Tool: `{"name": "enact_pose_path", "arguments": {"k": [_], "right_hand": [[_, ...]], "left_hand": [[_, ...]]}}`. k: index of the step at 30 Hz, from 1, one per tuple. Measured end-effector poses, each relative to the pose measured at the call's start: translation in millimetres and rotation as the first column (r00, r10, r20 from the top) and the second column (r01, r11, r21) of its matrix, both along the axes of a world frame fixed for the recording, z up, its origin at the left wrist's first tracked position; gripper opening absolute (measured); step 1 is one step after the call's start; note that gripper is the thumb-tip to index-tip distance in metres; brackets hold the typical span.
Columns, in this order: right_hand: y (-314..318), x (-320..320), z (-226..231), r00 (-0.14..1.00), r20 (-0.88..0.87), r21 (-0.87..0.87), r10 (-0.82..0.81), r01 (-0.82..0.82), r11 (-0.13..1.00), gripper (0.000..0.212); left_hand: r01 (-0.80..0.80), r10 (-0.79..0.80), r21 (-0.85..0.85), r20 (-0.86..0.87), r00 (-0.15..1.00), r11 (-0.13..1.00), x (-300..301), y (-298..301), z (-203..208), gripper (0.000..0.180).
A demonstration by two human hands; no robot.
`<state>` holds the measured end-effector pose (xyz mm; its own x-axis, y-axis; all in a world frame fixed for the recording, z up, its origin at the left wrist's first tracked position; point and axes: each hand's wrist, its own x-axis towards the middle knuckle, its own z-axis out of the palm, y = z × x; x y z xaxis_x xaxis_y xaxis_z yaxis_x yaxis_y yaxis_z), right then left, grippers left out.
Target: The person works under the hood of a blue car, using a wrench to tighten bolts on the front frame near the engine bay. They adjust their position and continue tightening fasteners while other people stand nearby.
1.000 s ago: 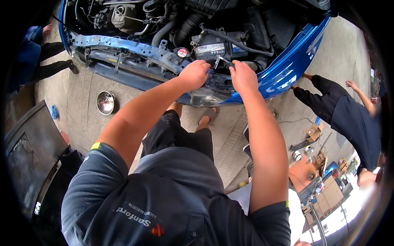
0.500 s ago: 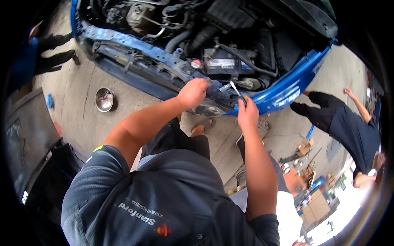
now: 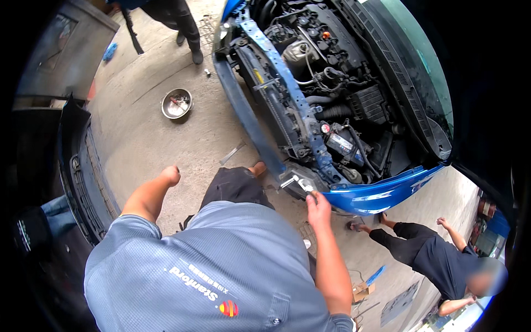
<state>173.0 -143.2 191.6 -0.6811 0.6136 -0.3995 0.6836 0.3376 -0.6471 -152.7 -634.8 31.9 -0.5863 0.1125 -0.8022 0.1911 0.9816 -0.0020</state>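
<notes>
My right hand (image 3: 318, 210) is closed on a shiny socket ratchet (image 3: 301, 183), whose socket end points left. The tool is over the front corner of a blue car (image 3: 370, 198), near its headlight (image 3: 310, 176); whether it touches is unclear. Apart from the car, my left hand (image 3: 171, 175) is over the concrete floor with its fingers curled in. What it holds, if anything, is hidden. Beyond my right hand lies the uncovered engine bay, with a battery (image 3: 344, 146) and a bare blue front crossmember (image 3: 285, 80).
A metal bowl (image 3: 177, 104) with small parts sits on the floor at the left. A black bumper (image 3: 83, 166) stands at the far left. One person (image 3: 431, 249) is at the right, another (image 3: 174, 19) at the top. A cardboard box (image 3: 362, 291) lies lower right.
My view has turned and more of the car shows. My left hand has left the car's front and moved left over the floor. My right hand has drawn the ratchet back from beside the battery.
</notes>
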Motion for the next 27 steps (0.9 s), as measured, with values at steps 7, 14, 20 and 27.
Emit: {"name": "enact_pose_path", "arguments": {"k": [7,14,20,27], "right_hand": [[-55.6,7.6,54.6,0.811,-0.184,-0.682,-0.555,0.3,0.666,0.026],[-120.6,28.0,106.9,0.602,-0.275,-0.857,-0.749,0.199,0.475,0.022],[-147.2,-49.8,80.4,0.801,-0.216,-0.764,-0.558,0.217,0.607,0.017],[-165.0,-247.0,28.0,0.755,-0.125,-0.763,-0.644,0.341,0.548,0.014]], "left_hand": [[-0.235,0.197,0.216,0.184,0.963,0.948,102.1,-107.6,8.1,0.033],[-0.042,-0.024,0.423,0.148,0.989,0.905,60.9,-70.8,51.5,0.035],[-0.049,0.011,0.464,0.086,0.996,0.885,-62.4,-59.5,44.3,0.035],[-0.094,0.047,0.459,0.112,0.993,0.884,-248.8,-83.0,28.7,0.035]]}}
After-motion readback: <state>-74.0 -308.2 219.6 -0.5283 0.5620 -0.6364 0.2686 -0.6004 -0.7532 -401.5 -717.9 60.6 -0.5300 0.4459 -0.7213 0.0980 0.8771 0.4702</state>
